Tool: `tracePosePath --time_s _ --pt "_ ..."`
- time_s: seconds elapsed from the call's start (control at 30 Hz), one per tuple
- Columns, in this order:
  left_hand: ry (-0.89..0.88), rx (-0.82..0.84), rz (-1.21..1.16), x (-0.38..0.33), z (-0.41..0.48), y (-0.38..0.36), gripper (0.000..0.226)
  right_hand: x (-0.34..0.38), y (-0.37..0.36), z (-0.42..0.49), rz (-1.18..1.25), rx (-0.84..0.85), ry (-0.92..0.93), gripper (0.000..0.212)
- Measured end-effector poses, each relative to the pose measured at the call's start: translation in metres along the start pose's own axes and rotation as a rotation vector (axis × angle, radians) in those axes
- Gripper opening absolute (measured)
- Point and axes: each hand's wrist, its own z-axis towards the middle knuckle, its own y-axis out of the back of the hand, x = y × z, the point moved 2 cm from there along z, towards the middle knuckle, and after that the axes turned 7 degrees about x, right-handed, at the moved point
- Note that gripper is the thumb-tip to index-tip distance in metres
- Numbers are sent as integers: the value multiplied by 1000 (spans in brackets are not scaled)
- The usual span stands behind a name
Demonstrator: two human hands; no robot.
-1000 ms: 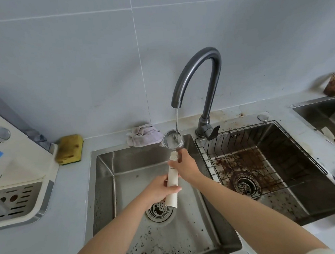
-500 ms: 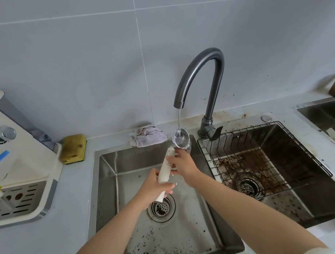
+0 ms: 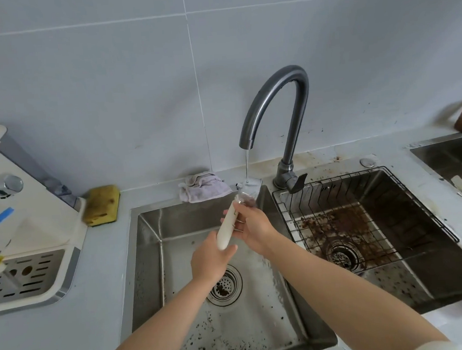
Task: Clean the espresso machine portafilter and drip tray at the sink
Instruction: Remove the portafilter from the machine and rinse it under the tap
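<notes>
I count two hands (image 3: pixel 208 261), one portafilter (image 3: pixel 226 228), one faucet (image 3: pixel 273 90), three sink basins (image 3: pixel 153 248), one sponge (image 3: pixel 102 201) at nine o'clock, one cloth (image 3: pixel 203 189).

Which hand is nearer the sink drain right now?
Left. The left hand grips the lower end of the portafilter, close by the drain; the right hand holds it higher up, toward the faucet.

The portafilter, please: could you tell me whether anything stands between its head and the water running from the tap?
Nothing visible does. The portafilter head, blurred, sits right under the stream from the tap. The left hand grips the handle's end and the right hand holds it higher, both clear of the falling water.
</notes>
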Motion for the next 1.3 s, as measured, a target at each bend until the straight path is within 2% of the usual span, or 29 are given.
tracePosePath --time_s 0.17,0.3,0.5,0.67,0.8,1.03,1.23,1.3 --pt "-73 72 -169 -7 -3 -12 26 4 3 -1 57 -19 14 30" --pt "-88 159 -310 -10 -3 -11 26 9 3 0 48 -18 23 26" --pt "-53 157 -411 -15 2 -2 25 18 -4 4 14 16 45 16" --pt "-40 179 -489 -21 11 6 29 29 -8 9 9 21 27 19" --pt "-48 210 -516 -32 20 12 24 45 -10 14 14 6 25 21" --pt "-74 285 -636 -56 34 20 23 76 -15 20 -26 91 54 33" --pt "-127 309 -664 -72 48 27 33 101 -16 23 -53 112 81 33" --pt "-134 317 -682 -79 52 29 30 109 -16 25 -74 125 93 31"
